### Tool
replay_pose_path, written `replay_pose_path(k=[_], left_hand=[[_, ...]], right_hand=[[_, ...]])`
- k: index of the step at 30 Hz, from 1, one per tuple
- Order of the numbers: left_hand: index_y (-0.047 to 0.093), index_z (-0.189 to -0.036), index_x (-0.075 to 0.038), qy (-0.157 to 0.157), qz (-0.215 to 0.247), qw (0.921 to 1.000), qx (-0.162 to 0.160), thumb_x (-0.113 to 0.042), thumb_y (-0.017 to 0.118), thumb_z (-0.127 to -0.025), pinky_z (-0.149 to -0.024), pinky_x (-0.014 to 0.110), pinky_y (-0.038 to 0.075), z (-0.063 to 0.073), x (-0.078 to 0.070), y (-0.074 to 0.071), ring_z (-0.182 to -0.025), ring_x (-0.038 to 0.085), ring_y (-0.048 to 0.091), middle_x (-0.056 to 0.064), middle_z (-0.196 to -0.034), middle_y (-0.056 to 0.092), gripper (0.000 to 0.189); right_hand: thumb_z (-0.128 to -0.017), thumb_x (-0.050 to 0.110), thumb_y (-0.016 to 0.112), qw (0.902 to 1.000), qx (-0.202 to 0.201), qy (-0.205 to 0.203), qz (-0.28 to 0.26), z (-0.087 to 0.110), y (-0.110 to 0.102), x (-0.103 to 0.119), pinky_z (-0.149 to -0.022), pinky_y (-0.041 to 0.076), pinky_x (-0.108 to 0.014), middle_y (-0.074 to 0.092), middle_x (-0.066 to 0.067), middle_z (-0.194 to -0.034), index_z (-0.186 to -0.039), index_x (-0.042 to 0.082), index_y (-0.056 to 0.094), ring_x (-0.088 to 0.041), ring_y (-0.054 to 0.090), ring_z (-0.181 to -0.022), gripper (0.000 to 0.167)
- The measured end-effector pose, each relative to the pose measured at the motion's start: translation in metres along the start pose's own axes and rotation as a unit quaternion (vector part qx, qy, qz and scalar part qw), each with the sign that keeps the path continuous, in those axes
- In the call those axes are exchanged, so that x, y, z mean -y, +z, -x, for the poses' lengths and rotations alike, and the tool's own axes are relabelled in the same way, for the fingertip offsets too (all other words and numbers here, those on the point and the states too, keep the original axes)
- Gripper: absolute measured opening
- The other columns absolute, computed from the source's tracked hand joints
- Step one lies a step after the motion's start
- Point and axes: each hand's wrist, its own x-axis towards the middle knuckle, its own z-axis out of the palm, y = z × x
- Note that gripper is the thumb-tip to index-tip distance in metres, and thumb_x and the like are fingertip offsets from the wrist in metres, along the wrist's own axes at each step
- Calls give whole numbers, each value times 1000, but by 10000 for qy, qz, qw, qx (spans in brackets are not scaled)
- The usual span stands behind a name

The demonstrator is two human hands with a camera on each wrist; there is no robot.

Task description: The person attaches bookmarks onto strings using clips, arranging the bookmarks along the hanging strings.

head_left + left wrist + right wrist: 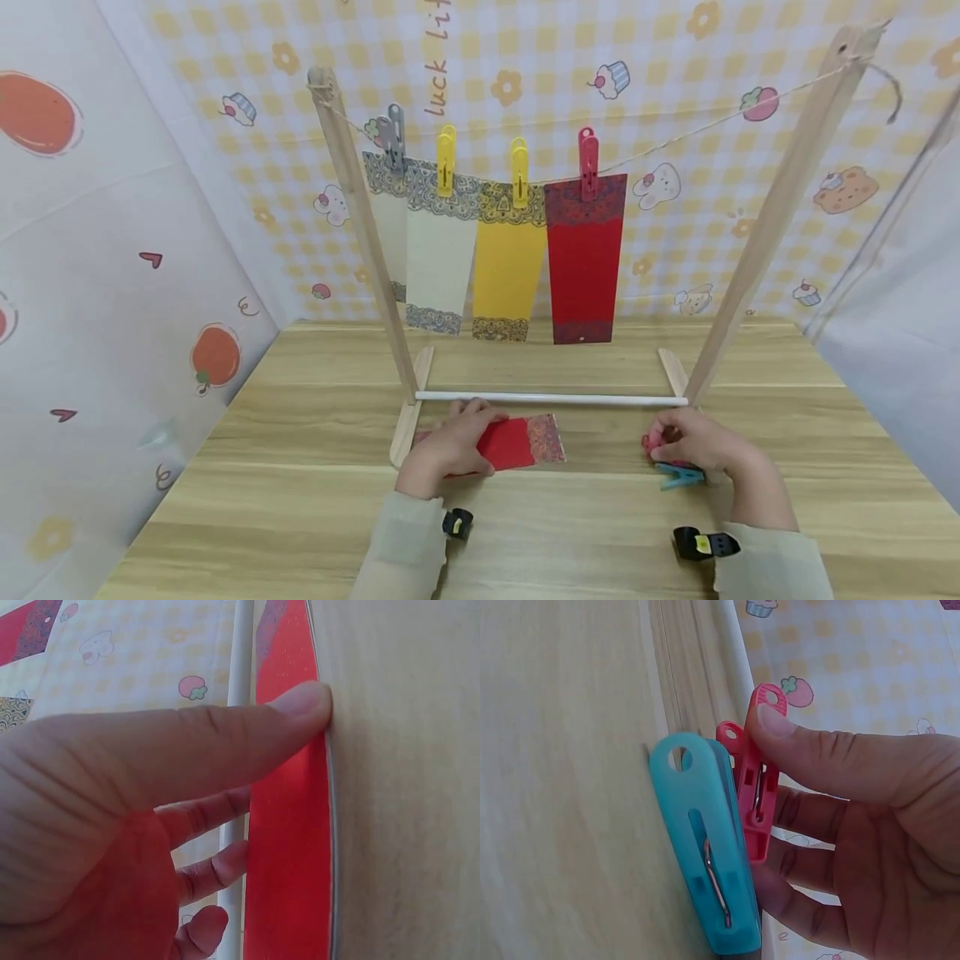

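Note:
My left hand (454,440) spans a red card (510,443) with a patterned end, low over the table. In the left wrist view the thumb presses the card's near edge and the other fingers are at its far edge. My right hand (701,440) pinches a red clothespin (756,784), its thumb on one handle and its fingers beside the other side. Right beside it is a blue clothespin (697,832), on the table's surface. The right wrist view shows the blue clothespin partly in front of the red one.
A wooden frame (780,200) with a white crossbar (551,399) stands behind my hands. On its string (697,131) hang several cards, including a yellow card (510,262) and another red card (585,275), held by grey, yellow and red clothespins. Patterned cloth (525,50) covers the back wall.

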Motion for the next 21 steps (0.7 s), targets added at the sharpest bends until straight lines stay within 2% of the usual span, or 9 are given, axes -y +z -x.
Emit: replay_pose_path(k=[7,14,21], left_hand=[[52,-140,-23,59,-185,9998,14,-8,84,-74,-95,53,40,-2,-2,0,-129,29,38,2,-143,50,75],[51,-139,-24,28,-236,9997,-20,-8,83,-74,-93,51,41,-2,-2,0,-127,28,38,2,-141,50,74],[53,-136,-26,38,-72,10000,-30,-9,81,-77,-97,54,39,-2,-4,1,-129,27,38,2,-142,50,68]], right_hand=[[-91,5,67,9997,-148,-209,5,-3,0,0,-70,47,-21,64,-6,-90,-90,0,60,-7,54,-78,9],[-92,7,68,9995,-326,38,21,-2,0,3,-70,46,-21,61,-6,-90,-97,-1,58,-13,53,-80,14],[-92,6,68,9975,-632,297,-133,0,1,6,-68,45,-21,54,-7,-90,-117,-10,50,-15,50,-80,35]])
